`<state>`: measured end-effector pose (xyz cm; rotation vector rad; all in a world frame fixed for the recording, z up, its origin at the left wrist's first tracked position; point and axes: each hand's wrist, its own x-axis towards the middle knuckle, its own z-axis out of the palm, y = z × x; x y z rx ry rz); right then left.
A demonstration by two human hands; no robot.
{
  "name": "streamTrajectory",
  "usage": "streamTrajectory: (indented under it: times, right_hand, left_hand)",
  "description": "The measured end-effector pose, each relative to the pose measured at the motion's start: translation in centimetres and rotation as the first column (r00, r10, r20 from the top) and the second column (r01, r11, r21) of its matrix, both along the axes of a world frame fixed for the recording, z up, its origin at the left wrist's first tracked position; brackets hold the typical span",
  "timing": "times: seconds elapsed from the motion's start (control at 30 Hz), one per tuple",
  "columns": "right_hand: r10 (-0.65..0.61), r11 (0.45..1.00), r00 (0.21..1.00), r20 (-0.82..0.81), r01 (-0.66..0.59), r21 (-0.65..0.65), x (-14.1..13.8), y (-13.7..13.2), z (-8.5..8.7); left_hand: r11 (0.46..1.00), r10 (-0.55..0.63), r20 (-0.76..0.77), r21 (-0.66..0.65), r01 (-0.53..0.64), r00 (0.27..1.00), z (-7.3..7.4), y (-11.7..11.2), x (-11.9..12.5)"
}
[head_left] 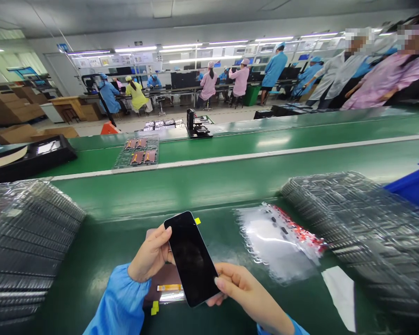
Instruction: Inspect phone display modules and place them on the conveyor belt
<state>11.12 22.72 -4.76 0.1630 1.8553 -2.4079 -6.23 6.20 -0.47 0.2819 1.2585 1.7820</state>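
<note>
A black smartphone screen panel point(192, 260) with a thin pale rim is held tilted above the green work surface. My left hand point(152, 253) grips its upper left edge, thumb on the front. Around the lower right edge close the fingers of my right hand point(235, 286), its thumb also on the front. A small yellow tab point(197, 221) sticks out by the panel's top right edge. Beneath the panel lies a brown sheet-like piece with an orange flex strip point(169, 288) and yellow tabs point(155, 307), partly hidden by the panel and my left hand.
Tall stacks of clear plastic trays stand left point(31, 251) and right point(363, 218). Clear plastic bags point(275, 242) with red edges and a white paper point(340, 298) lie at right, near a blue bin point(414, 186). Beyond, a tray of brown parts point(139, 151) sits on the green belt point(230, 149). Several people work behind.
</note>
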Motion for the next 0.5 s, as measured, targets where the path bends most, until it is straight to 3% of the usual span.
streamTrajectory:
  times: [0.13,0.23,0.4,0.5]
  right_hand:
    - [-0.1,0.995,0.995,-0.019,0.1,-0.019,-0.2,0.4,0.0]
    - [-0.237,0.971,0.972,-0.009,0.236,-0.017,-0.3,0.8,0.0]
    - [-0.31,0.951,0.951,-0.009,0.31,-0.009,-0.2,0.9,0.1]
    - [-0.307,0.952,0.952,-0.016,0.307,-0.002,-0.2,0.7,0.2]
  left_hand:
    - [0.99,-0.124,-0.103,0.05,0.13,0.987,0.2,-0.1,1.3]
    - [0.966,-0.258,-0.193,-0.068,0.25,0.947,-0.3,-0.1,2.9]
    - [0.941,-0.252,-0.293,-0.294,0.164,0.922,-1.5,0.0,4.9]
    - [0.936,-0.236,-0.318,-0.327,0.127,0.918,-1.8,0.1,5.2]
